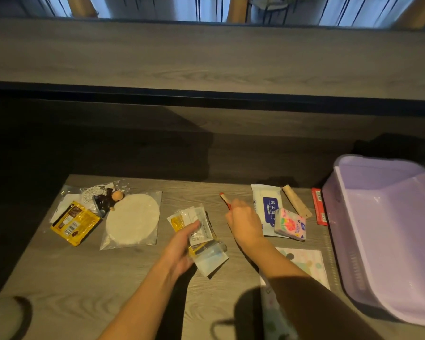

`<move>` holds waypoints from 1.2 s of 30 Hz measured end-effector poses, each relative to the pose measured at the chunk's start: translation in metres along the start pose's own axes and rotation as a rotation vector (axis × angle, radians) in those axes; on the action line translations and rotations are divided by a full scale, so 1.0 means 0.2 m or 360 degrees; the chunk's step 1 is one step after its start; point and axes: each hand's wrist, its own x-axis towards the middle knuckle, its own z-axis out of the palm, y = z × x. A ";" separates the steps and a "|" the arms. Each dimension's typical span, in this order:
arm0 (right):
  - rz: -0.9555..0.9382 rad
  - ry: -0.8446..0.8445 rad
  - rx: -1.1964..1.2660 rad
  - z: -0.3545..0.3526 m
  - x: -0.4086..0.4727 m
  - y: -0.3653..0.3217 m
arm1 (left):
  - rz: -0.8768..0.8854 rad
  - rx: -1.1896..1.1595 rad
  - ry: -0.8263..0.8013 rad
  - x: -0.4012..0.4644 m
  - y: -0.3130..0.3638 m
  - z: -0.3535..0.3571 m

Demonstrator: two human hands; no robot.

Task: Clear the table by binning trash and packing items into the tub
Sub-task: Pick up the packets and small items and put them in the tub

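My left hand (182,246) grips a bunch of small wrappers and sachets (201,231) at the table's middle. My right hand (245,222) is closed around a red-tipped stick (222,198), which points away from me. A lilac plastic tub (353,253) stands tilted at the right edge and looks bare inside. Just left of it lie a wet-wipes pack (266,204), a floral tissue pack (291,224), a wooden ruler (297,201) and a red packet (319,207). At the left are a yellow sachet (75,223), a bagged round white pad (133,220) and a small figurine (108,201).
A patterned pouch or sheet (307,263) lies under my right forearm. A grey rounded object (3,317) sits at the bottom-left corner. Beyond the table (84,290) is a dark gap, then a long wooden ledge (206,57).
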 end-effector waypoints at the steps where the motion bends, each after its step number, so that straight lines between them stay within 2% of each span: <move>1: 0.0017 0.0001 0.0064 -0.02 -0.02 -0.02 | -0.0005 0.0002 0.0002 0.00 0.00 0.01; 4: -0.0061 0.0014 0.0217 -0.04 -0.12 -0.10 | -0.0028 -0.0012 -0.0035 0.01 0.00 0.05; 7: -0.0189 -0.0019 0.0212 -0.04 -0.25 -0.16 | 0.0039 0.0019 -0.0073 -0.01 -0.01 0.12; 10: -0.0143 0.0069 0.0194 -0.10 -0.32 -0.14 | 0.0103 0.0136 -0.0123 -0.05 -0.01 0.23; 13: -0.0148 0.0371 0.0298 -0.25 -0.40 -0.08 | 0.0158 0.0274 -0.0211 -0.10 -0.01 0.44; 18: -0.0054 0.1117 0.0653 -0.60 -0.58 0.11 | 0.0202 0.0381 -0.0546 -0.15 -0.11 0.95; 20: 0.0033 0.1396 0.0648 -0.70 -0.65 0.23 | 0.0296 0.0576 -0.0559 -0.13 -0.22 1.16; 22: 0.0175 0.1549 0.0665 -0.77 -0.72 0.37 | 0.0344 0.0807 -0.0553 -0.12 -0.36 1.33; 26: 0.0537 0.1574 0.0644 -0.82 -0.85 0.66 | 0.0237 0.1086 -0.0665 -0.13 -0.66 1.52; 28: 0.0624 0.1520 0.0638 -0.78 -0.89 0.78 | 0.0240 0.1264 -0.0657 -0.15 -0.77 1.53; 32: 0.0841 0.1450 0.0591 -0.71 -0.90 0.86 | 0.0263 0.1534 -0.0733 -0.17 -0.79 1.50; 34: 0.0839 0.1487 0.0637 -0.71 -0.88 0.82 | 0.0429 0.1470 -0.0752 -0.16 -0.71 1.48; 36: 0.0702 0.1454 0.0646 -0.70 -0.84 0.74 | 0.0556 0.1272 -0.0691 -0.13 -0.59 1.42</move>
